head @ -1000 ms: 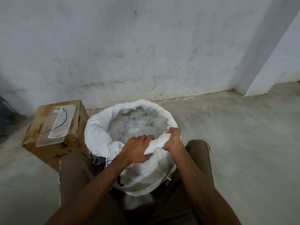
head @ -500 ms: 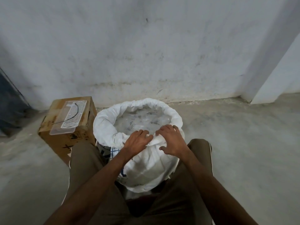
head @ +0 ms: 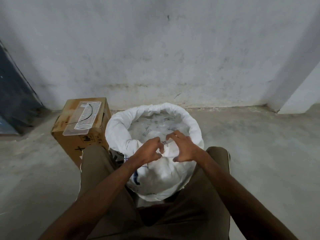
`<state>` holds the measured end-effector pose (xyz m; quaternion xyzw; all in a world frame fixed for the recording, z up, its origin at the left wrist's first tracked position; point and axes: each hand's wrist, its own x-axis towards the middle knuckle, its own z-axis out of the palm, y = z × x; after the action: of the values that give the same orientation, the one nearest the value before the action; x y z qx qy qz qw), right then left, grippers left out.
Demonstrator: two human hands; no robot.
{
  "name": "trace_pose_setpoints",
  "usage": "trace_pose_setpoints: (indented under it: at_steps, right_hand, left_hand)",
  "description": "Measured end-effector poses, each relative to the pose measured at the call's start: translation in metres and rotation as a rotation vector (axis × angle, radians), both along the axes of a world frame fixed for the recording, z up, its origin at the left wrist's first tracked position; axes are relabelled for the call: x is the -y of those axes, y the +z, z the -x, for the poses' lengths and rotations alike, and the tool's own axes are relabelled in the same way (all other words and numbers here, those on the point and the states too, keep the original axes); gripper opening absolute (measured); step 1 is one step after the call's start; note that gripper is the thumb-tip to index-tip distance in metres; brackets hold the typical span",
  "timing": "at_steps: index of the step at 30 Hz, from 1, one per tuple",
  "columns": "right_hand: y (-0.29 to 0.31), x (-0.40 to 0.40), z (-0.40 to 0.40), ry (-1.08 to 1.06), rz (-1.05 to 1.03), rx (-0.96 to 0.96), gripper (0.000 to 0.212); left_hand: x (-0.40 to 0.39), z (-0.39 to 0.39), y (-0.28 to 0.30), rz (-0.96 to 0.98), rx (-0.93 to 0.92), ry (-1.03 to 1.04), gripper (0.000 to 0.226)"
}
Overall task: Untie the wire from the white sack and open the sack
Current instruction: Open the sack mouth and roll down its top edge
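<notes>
Head view: we look down on our two hands meeting at the near rim of the white sack (head: 155, 177), which stands on the floor (head: 259, 153) between our knees. The left hand (head: 149, 151) has its fingers curled in a narrow grip around a bunch of the sack's rolled cloth at the near edge. Just to the right of that grip, the right hand (head: 183, 148) is spread wide, fingers splayed and arched over the same fold, fingertips near the cloth but not clearly pinching it; whether they touch we cannot tell. Between the two hands, just beyond the left knuckles, sits a small dark speck on the rim that is too small for us to make out.

The sack is open: beyond the grip its rim is rolled outward into a thick ring, and inside we see clear plastic contents with small dark marks. Below the grip, the sack's side bears blue printing.

To the left of the grip and a little farther away stands a cardboard box (head: 78, 141) on the floor, just beside the sack. On its top lies a clear plastic tray (head: 83, 122) with a white wavy pattern, and a thin black wire (head: 86, 116) curves across it, well apart from the sack
</notes>
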<state>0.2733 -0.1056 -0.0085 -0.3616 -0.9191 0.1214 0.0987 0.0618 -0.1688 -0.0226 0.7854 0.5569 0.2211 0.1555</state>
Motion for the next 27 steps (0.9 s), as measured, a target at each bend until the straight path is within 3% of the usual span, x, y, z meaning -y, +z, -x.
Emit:
trace_pose_setpoints:
  at_steps: [2, 6, 9, 12, 16, 20, 22, 25, 27]
  right_hand:
    - [0.001, -0.004, -0.004, -0.013, 0.064, 0.149, 0.091]
    - [0.000, -0.005, -0.001, -0.044, -0.207, 0.279, 0.046]
    - [-0.010, 0.000, 0.000, -0.081, -0.202, 0.239, 0.027]
    - [-0.013, 0.002, 0.004, -0.137, -0.171, 0.300, 0.021]
    - [-0.035, 0.009, 0.003, -0.146, -0.199, 0.324, 0.031]
    - [-0.034, 0.013, 0.003, -0.110, -0.220, 0.298, 0.030]
    - [-0.023, 0.009, 0.007, -0.103, -0.180, 0.281, 0.040]
    - [-0.013, 0.003, 0.013, -0.098, 0.040, 0.183, 0.072]
    - [-0.012, 0.003, 0.015, -0.054, 0.182, 0.181, 0.070]
  left_hand:
    - [0.003, -0.007, 0.001, -0.102, -0.047, -0.071, 0.015]
    - [0.008, -0.014, -0.007, -0.224, -0.163, -0.173, 0.039]
    - [0.008, -0.004, -0.001, -0.072, -0.058, -0.110, 0.051]
    - [0.006, 0.009, -0.001, 0.090, 0.083, -0.064, 0.064]
    - [-0.008, 0.017, -0.005, 0.004, -0.390, -0.001, 0.084]
    - [-0.006, 0.008, -0.003, 0.035, -0.392, -0.015, 0.039]
    - [-0.004, 0.006, -0.004, -0.033, -0.388, -0.002, 0.033]
    - [-0.001, 0.004, -0.008, -0.206, -0.459, -0.080, 0.035]
    - [0.003, 0.003, -0.010, -0.274, -0.554, -0.198, 0.039]
